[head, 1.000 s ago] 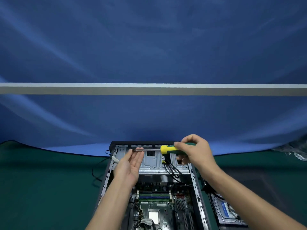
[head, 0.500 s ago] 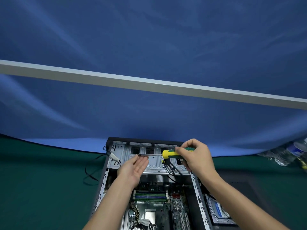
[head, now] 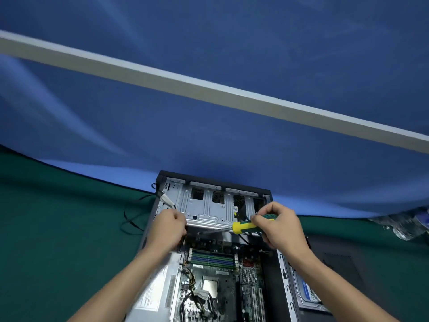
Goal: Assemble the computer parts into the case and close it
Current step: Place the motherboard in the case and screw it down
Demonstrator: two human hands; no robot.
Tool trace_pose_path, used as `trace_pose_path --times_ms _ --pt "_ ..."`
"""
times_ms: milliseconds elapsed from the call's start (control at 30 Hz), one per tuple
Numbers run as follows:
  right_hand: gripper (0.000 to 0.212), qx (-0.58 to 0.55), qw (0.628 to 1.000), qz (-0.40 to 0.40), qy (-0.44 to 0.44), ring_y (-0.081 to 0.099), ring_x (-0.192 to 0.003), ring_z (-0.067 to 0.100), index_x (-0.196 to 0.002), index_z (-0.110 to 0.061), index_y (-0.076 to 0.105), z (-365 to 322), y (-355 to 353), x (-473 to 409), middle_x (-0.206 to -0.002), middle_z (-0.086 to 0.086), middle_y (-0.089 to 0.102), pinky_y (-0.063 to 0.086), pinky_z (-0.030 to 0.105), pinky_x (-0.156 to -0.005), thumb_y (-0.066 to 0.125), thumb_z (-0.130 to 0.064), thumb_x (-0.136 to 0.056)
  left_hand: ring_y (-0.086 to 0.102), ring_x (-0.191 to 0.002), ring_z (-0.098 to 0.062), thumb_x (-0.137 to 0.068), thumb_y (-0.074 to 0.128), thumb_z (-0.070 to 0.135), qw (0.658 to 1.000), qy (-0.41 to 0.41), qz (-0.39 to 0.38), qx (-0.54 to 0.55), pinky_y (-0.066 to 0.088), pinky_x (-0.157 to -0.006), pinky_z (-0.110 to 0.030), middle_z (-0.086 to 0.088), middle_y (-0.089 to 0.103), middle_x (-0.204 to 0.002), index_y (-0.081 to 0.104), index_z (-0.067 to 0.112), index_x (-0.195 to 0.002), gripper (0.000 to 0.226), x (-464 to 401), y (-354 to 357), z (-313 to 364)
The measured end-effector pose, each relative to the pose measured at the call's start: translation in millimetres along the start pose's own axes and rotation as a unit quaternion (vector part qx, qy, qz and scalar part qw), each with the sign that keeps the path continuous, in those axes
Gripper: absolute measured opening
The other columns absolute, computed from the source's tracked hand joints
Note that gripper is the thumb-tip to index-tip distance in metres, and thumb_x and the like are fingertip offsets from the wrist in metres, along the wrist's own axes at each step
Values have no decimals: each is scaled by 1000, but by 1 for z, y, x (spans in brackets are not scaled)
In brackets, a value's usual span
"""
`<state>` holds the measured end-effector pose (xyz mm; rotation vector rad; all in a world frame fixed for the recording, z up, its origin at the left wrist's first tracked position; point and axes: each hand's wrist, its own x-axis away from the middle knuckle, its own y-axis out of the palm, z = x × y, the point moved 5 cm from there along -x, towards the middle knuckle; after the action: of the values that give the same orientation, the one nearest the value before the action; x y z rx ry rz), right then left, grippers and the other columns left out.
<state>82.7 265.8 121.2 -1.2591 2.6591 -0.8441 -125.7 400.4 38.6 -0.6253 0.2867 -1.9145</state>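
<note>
**Screwdriver swung down to the drive cage's near edge**

The case (head: pixel 162 182) lies open on the green table (head: pixel 58 240), its drive cage (head: pixel 206 210) at the far end and the motherboard (head: pixel 220 282) nearer the person. The right hand (head: pixel 278 228) grips the screwdriver (head: pixel 246 226) by its yellow and green handle, fingers curled round it. Half a second ago the shaft lay level across the top of the cage; now it slants down and left, its tip at the cage's near edge. The left hand (head: pixel 169 231), then open with the palm up under the shaft, has turned over and curled at the cage's near left corner; what it holds, if anything, is hidden. A hard drive (head: pixel 308 296) lies just right of the case. A black cable (head: pixel 130 219) loops on the table left of it. The view has tilted, so the grey bar (head: pixel 209 89) on the blue backdrop (head: pixel 209 31) slopes more steeply.
</note>
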Motion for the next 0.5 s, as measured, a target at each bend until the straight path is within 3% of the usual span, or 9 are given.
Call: trace_pose_path --times_ms 100,200,300,500 --pt "17 48 999 -24 -10 38 -36 17 -70 -14 55 6 12 0 -39 -6 49 29 21 -40 71 -13 -77 60 -69 -17 -98 38 20 946 164 25 -278 53 -68 -33 3 63 -77 58 15 -85 25 6 7 -6" --pt "16 94 994 -52 -18 41 -38 17 -71 -15 56 14 28 2 -44 -5 52 33 22 -42 71 -15 -78 61 -79 -22 -97 37 18 892 204 -40 -401 49 -73 -34 -2 66 -89 54 17 -92 18 8 22 -23" --pt "15 103 992 -77 -12 39 -35 13 -73 -13 56 23 44 0 -47 -3 53 31 20 -36 70 -13 -79 63 -75 -24 -99 29 22 871 207 -54 -441 44 -66 -34 -4 67 -86 55 17 -94 27 4 27 -29" --pt "15 137 985 -104 8 40 -40 11 -73 -14 57 48 66 -14 -63 2 59 33 22 -41 70 -16 -81 61 -69 -26 -93 32 16 882 195 -35 -428 41 -60 -34 -5 65 -81 49 17 -92 18 -1 30 -32"
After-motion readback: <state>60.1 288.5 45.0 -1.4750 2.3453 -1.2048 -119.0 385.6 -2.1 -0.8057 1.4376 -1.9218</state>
